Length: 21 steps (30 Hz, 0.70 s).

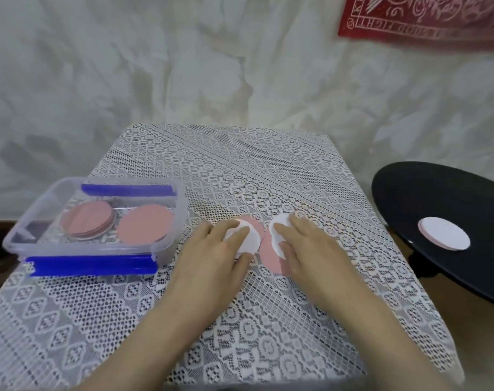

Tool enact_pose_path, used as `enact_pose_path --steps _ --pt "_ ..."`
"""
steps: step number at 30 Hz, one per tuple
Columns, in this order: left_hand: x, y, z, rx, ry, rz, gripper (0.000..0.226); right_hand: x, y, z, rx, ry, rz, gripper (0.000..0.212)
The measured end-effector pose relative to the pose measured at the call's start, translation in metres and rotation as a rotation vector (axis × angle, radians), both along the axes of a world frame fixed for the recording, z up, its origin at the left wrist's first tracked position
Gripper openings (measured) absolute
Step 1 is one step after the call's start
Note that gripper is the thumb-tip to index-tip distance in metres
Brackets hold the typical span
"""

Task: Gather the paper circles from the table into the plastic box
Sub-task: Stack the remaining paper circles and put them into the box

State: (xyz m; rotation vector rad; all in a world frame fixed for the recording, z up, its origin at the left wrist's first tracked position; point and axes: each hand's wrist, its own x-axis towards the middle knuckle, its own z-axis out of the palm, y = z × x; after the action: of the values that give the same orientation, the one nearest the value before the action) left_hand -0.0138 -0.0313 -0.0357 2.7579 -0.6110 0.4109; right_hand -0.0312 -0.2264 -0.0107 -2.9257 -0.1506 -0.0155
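Observation:
A clear plastic box (166, 244) with blue clips stands at the table's left and holds a stack of pink paper circles (87, 222) and one more pink circle (145, 228). At mid-table my left hand (214, 249) lies flat on a white circle (250, 239), which partly covers a pink circle (255, 224). Just to the right, my right hand (307, 246) lies on another white circle (279, 230), with a pink circle (271, 255) under it. The fingers of both hands look straight and press the paper down.
The table wears a white lace cloth (240, 170). A black round stool (437, 198) at the right carries a small stack of circles (443, 232), white side up. A pale wrinkled sheet hangs behind, with a red cloth (426, 18) at top right.

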Motion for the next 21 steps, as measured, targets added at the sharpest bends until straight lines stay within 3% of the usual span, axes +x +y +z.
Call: enact_pose_path --steps 6,12,21 --pt "-0.018 0.007 -0.003 0.005 -0.004 0.02 0.033 -0.02 0.02 -0.001 0.048 -0.013 0.086 0.057" --pt "-0.03 0.004 -0.001 -0.005 0.05 -0.008 0.05 -0.023 0.015 0.006 0.236 -0.054 0.076 0.043" --pt "-0.02 0.0 -0.001 -0.003 0.054 -0.023 0.049 -0.01 -0.001 0.001 0.14 -0.007 -0.062 0.059"
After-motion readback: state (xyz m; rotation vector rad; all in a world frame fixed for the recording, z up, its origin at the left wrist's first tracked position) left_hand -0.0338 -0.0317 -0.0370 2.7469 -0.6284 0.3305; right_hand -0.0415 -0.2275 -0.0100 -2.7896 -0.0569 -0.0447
